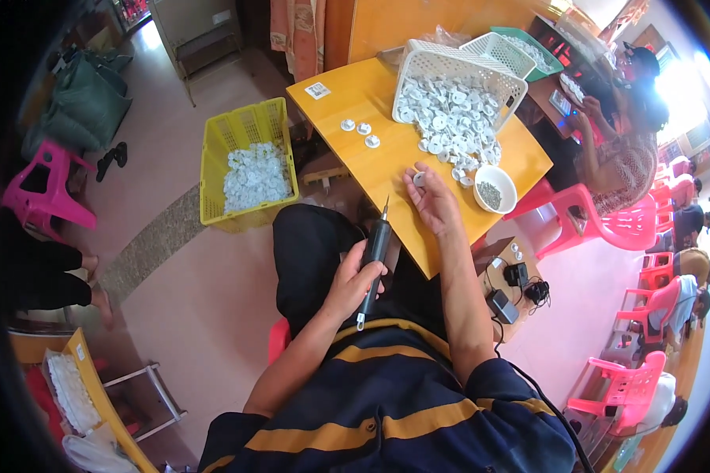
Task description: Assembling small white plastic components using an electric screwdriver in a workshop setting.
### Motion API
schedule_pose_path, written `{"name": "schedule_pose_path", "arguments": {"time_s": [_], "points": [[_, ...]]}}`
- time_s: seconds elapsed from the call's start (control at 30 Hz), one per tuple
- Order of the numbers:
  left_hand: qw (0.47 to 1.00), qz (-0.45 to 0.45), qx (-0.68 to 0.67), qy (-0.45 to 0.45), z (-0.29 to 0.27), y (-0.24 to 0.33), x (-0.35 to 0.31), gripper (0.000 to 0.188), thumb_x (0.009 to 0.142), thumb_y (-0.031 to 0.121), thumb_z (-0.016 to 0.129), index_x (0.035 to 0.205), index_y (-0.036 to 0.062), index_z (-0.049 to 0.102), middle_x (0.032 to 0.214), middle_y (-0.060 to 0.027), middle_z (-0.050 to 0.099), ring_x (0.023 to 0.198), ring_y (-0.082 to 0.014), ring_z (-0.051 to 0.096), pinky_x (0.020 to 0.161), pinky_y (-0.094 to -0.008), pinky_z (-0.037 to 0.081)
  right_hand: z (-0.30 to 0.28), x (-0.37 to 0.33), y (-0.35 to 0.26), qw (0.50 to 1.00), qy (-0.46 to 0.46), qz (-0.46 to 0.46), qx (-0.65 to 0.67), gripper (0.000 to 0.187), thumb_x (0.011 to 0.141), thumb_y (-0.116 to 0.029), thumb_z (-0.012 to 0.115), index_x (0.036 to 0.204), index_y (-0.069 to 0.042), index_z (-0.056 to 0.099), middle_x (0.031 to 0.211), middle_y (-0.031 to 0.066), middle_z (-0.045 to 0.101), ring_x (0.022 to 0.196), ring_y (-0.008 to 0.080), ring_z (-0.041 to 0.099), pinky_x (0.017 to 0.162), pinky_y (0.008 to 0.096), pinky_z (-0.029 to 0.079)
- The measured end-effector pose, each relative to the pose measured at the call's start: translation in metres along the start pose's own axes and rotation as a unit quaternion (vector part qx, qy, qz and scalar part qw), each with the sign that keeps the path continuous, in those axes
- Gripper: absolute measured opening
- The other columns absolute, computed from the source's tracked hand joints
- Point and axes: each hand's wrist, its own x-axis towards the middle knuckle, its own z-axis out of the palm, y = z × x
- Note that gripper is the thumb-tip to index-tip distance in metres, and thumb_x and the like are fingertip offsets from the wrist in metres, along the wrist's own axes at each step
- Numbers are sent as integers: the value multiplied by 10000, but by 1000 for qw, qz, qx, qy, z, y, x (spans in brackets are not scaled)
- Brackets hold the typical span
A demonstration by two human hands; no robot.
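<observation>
While left hand [353, 277] grips screwdriver [373, 254], right hand [431, 197] nr table [347, 98] edge.
</observation>
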Motion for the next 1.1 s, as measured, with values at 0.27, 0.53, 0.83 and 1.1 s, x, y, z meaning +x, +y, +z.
{"name": "schedule_pose_path", "arguments": {"time_s": [0.27, 0.53, 0.83, 1.1], "points": [[1000, 2, 6, -12, 0, -2, 0, 521, 969, 152, 569, 1454, 43, 415, 941, -64, 640, 673, -115, 618, 607, -255, 522, 10, -14, 29, 961, 17, -101, -258, 246, 1006, -47, 568, 1252, -37, 576, 1107, 77, 693, 903, 122, 663, 738, 223, 515], [1000, 4, 0, -20, -1, -2, 1, 520, 974, 152, 550, 1461, 42, 403, 946, -75, 636, 679, -117, 618, 617, -256, 525, 26, -26, 43, 930, 19, -137, -340, 170, 991, -53, 599, 1153, -19, 639, 985, 59, 708, 791, 103, 651, 663, 212, 494], [1000, -1, -2, -10, -2, -2, 1, 499, 983, 145, 537, 1454, 40, 408, 936, -75, 635, 682, -122, 624, 625, -257, 527, 30, -31, 53, 910, 36, -171, -376, 137, 976, -43, 624, 1098, -5, 675, 905, 29, 698, 746, 79, 626, 617, 204, 471], [1000, 1, 15, -11, -3, -4, 3, 508, 982, 147, 541, 1460, 40, 409, 937, -76, 638, 677, -128, 629, 624, -263, 528, 29, -31, 54, 908, 34, -175, -379, 132, 975, -51, 630, 1089, -5, 679, 865, 13, 680, 695, 69, 589, 595, 207, 455]]}}
